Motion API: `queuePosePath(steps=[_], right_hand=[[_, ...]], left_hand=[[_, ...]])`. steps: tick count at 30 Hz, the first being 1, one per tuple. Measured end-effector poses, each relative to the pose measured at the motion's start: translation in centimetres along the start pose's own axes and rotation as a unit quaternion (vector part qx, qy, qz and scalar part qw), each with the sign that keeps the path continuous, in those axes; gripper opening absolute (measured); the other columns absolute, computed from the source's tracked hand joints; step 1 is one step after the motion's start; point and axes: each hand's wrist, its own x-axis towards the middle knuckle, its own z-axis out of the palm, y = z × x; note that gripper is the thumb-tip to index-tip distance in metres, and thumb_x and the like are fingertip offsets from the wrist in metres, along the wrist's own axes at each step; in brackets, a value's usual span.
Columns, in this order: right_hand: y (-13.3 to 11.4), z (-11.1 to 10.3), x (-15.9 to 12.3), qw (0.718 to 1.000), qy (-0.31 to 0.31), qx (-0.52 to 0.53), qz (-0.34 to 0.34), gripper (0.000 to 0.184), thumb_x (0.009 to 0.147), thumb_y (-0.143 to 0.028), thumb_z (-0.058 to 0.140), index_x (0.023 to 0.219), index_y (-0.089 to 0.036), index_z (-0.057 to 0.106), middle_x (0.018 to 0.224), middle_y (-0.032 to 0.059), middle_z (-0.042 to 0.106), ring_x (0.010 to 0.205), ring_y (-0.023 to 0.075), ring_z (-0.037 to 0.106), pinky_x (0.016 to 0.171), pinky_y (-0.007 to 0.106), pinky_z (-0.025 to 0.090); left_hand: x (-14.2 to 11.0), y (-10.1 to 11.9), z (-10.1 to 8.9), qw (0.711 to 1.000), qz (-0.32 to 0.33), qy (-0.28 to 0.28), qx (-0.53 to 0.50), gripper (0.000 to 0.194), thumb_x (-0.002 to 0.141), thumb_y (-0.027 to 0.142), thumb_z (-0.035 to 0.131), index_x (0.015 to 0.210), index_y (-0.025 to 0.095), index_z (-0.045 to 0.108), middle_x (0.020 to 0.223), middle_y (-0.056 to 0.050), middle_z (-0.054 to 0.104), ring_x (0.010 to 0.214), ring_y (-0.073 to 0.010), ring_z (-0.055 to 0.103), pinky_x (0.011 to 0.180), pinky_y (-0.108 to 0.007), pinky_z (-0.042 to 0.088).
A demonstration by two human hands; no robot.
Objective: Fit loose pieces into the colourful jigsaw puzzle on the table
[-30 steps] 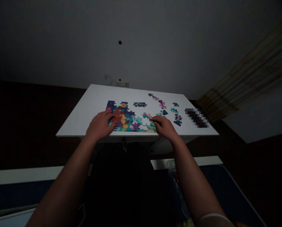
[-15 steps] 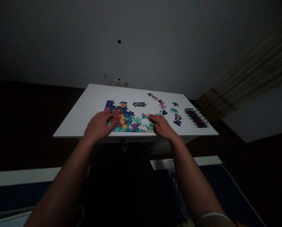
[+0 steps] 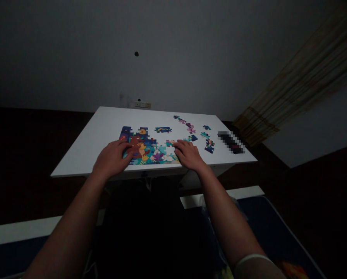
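Note:
A partly joined colourful jigsaw puzzle (image 3: 150,149) lies near the front edge of a white table (image 3: 103,128). My left hand (image 3: 111,159) rests flat on the puzzle's left side with the fingers stretched out. Palm down, my right hand (image 3: 188,154) presses its fingertips on the puzzle's right edge, by a small piece (image 3: 170,142). Loose pieces (image 3: 204,135) lie scattered to the right, and a small joined cluster (image 3: 162,130) sits behind the puzzle.
A dark blurred object (image 3: 231,142) lies at the table's right edge. A wall socket (image 3: 142,104) sits behind the table. A beaded curtain (image 3: 292,89) hangs at right. The room is dim, with dark floor on both sides.
My right hand has slid left onto the puzzle's right edge and flattened. The view has shifted, so the table sits further left in the picture. My left hand stays put.

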Motion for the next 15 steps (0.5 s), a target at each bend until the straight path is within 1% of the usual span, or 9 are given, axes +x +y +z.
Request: queuePosePath(steps=[2, 5, 7, 9, 11, 13, 15], right_hand=[[0.1, 0.2, 0.0, 1.000, 0.004, 0.005, 0.002, 0.040, 0.105, -0.039, 0.047, 0.142, -0.036, 0.061, 0.154, 0.0082, 0.056, 0.138, 0.0357, 0.049, 0.109, 0.059, 0.044], [0.3, 0.4, 0.1, 0.999, 0.024, 0.030, -0.002, 0.040, 0.101, -0.036, 0.054, 0.140, -0.038, 0.063, 0.152, 0.0068, 0.058, 0.137, 0.0366, 0.050, 0.109, 0.061, 0.044], [0.5, 0.4, -0.1, 0.998, 0.027, 0.052, -0.007, 0.042, 0.100, -0.033, 0.053, 0.141, -0.038, 0.063, 0.152, 0.0058, 0.059, 0.138, 0.0359, 0.051, 0.111, 0.061, 0.044], [0.7, 0.3, -0.3, 0.995, 0.043, 0.088, -0.009, 0.045, 0.099, -0.028, 0.047, 0.140, -0.036, 0.063, 0.150, 0.0060, 0.060, 0.137, 0.0326, 0.053, 0.113, 0.057, 0.043], [1.1, 0.1, -0.7, 0.986, 0.093, 0.140, 0.006, 0.046, 0.094, -0.021, 0.043, 0.131, -0.032, 0.068, 0.141, 0.0071, 0.066, 0.133, 0.0289, 0.057, 0.114, 0.051, 0.045], [1.6, 0.0, -1.0, 0.972, 0.145, 0.181, 0.036, 0.042, 0.086, -0.018, 0.043, 0.115, -0.027, 0.073, 0.125, 0.0078, 0.072, 0.122, 0.0279, 0.063, 0.109, 0.047, 0.049], [1.9, 0.0, -1.2, 0.965, 0.164, 0.198, 0.058, 0.036, 0.083, -0.018, 0.044, 0.101, -0.025, 0.074, 0.111, 0.0072, 0.075, 0.110, 0.0280, 0.067, 0.101, 0.045, 0.053]], left_hand=[[0.0, 0.0, -0.1, 1.000, -0.001, -0.001, -0.001, 0.055, 0.101, 0.059, 0.042, 0.129, 0.021, 0.071, 0.148, -0.014, 0.061, 0.136, -0.0357, 0.056, 0.112, -0.052, 0.048], [0.0, 0.0, -0.1, 1.000, -0.002, 0.000, 0.003, 0.053, 0.101, 0.058, 0.043, 0.129, 0.023, 0.071, 0.147, -0.013, 0.062, 0.136, -0.0343, 0.056, 0.113, -0.051, 0.047], [0.0, 0.0, -0.1, 1.000, 0.000, -0.001, 0.004, 0.054, 0.102, 0.058, 0.043, 0.130, 0.022, 0.071, 0.146, -0.014, 0.062, 0.135, -0.0341, 0.057, 0.113, -0.051, 0.047], [0.0, 0.0, -0.2, 1.000, 0.004, -0.002, 0.003, 0.055, 0.102, 0.057, 0.042, 0.130, 0.020, 0.071, 0.145, -0.016, 0.063, 0.134, -0.0352, 0.058, 0.112, -0.051, 0.048], [0.0, 0.1, -0.2, 1.000, 0.006, 0.002, 0.000, 0.054, 0.102, 0.055, 0.043, 0.130, 0.018, 0.071, 0.145, -0.017, 0.062, 0.134, -0.0362, 0.058, 0.112, -0.052, 0.048], [-0.1, 0.0, -0.1, 1.000, 0.006, 0.007, -0.003, 0.052, 0.101, 0.053, 0.045, 0.129, 0.019, 0.072, 0.145, -0.016, 0.062, 0.135, -0.0357, 0.057, 0.113, -0.052, 0.047], [-0.1, 0.0, -0.1, 1.000, 0.007, 0.009, -0.003, 0.050, 0.101, 0.053, 0.045, 0.128, 0.020, 0.072, 0.145, -0.015, 0.063, 0.135, -0.0347, 0.057, 0.114, -0.051, 0.047]])
